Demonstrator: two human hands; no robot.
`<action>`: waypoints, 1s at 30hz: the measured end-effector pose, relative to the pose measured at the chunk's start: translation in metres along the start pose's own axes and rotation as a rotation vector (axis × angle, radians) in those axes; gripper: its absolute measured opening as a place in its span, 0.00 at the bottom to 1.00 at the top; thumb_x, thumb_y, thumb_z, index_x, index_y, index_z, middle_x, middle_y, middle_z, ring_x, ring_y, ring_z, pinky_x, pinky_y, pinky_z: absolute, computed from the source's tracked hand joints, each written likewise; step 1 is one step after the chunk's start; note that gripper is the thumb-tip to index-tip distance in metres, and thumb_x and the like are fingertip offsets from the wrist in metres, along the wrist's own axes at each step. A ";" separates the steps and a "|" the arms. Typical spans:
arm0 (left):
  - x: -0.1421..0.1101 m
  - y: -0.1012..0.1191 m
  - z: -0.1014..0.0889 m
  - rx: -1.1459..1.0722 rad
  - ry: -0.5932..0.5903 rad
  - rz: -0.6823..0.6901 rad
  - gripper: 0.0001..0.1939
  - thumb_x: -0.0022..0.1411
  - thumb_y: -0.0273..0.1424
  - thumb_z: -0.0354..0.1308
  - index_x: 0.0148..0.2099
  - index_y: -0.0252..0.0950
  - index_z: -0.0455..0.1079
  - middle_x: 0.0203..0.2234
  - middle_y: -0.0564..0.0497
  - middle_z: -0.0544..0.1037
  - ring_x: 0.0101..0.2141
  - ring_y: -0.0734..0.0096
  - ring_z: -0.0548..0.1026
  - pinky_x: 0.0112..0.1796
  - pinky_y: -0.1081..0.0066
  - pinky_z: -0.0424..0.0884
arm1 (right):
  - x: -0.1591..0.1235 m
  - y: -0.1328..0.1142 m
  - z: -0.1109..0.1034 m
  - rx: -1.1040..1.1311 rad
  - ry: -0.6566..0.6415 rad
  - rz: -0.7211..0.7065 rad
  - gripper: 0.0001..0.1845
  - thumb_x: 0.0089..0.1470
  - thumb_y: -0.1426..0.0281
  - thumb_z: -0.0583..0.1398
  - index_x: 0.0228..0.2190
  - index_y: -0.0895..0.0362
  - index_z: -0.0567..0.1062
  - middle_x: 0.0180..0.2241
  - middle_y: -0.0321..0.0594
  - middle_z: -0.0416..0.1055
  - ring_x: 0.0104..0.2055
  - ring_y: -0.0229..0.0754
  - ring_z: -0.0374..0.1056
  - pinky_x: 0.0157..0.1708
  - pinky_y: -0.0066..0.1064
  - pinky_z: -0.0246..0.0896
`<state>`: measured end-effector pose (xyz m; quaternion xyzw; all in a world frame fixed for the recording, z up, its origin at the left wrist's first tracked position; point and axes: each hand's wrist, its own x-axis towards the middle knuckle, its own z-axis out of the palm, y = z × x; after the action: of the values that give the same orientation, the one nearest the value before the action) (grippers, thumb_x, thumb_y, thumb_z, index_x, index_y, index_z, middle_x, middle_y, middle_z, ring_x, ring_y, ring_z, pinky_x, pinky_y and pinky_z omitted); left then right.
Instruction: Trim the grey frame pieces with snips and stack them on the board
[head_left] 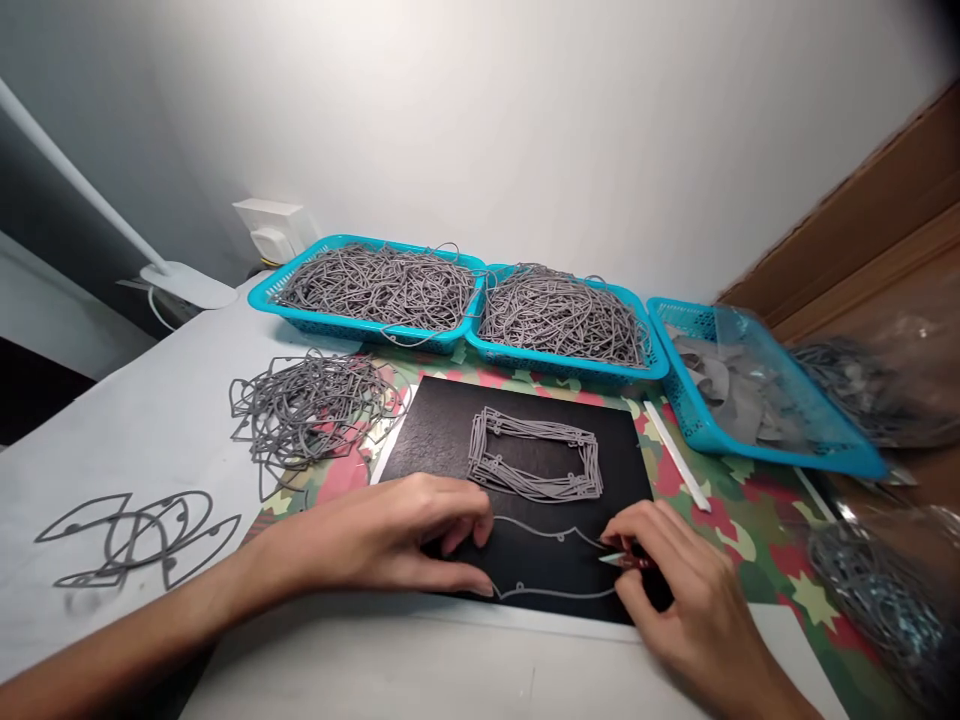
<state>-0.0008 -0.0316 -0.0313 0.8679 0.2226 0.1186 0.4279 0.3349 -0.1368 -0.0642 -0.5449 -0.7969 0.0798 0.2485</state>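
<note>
A thin grey gasket-like loop (559, 537) lies flat on a black mat (420, 430), its two ends partly hidden by my hands. My left hand (435, 535) rests at the loop's left end, thumb and fingers spread apart, the fingertips close to its upper and lower corners. At the right end, my right hand (675, 575) is closed around a small tool with a pale pointed tip (613, 559) and a reddish body; its exact kind is unclear. Those fingers also reach the loop's right corners. Behind them sits a neat stack of similar grey loops (536, 490) on the mat.
Two blue baskets (360, 325) (555, 368) full of grey loops stand by the wall. A third blue basket (787, 460) holds clear plastic bags. Tangled loops (307, 410) and a few singles (150, 540) lie left. A white strip (677, 457) lies right of the mat.
</note>
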 end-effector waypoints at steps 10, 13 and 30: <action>-0.007 -0.005 -0.028 0.141 -0.091 -0.171 0.19 0.67 0.46 0.77 0.41 0.40 0.75 0.31 0.57 0.75 0.31 0.71 0.73 0.30 0.72 0.60 | -0.009 0.002 0.000 -0.024 0.000 0.118 0.11 0.76 0.59 0.64 0.41 0.49 0.71 0.37 0.38 0.74 0.36 0.47 0.73 0.32 0.35 0.64; -0.005 -0.006 -0.029 0.110 -0.114 -0.185 0.16 0.70 0.44 0.75 0.42 0.40 0.77 0.31 0.57 0.76 0.32 0.71 0.75 0.31 0.73 0.61 | -0.003 0.002 0.004 -0.014 -0.022 0.121 0.15 0.76 0.53 0.63 0.40 0.49 0.72 0.36 0.38 0.73 0.37 0.48 0.73 0.32 0.34 0.65; -0.002 -0.004 -0.020 0.134 -0.043 -0.212 0.19 0.76 0.47 0.66 0.37 0.40 0.74 0.27 0.56 0.75 0.28 0.70 0.73 0.30 0.71 0.60 | 0.002 -0.002 0.018 -0.017 0.072 0.129 0.10 0.78 0.64 0.59 0.39 0.49 0.71 0.34 0.35 0.72 0.33 0.44 0.71 0.30 0.31 0.62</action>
<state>-0.0115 -0.0164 -0.0222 0.8685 0.3112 0.0392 0.3839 0.3240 -0.1334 -0.0780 -0.5996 -0.7514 0.0693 0.2665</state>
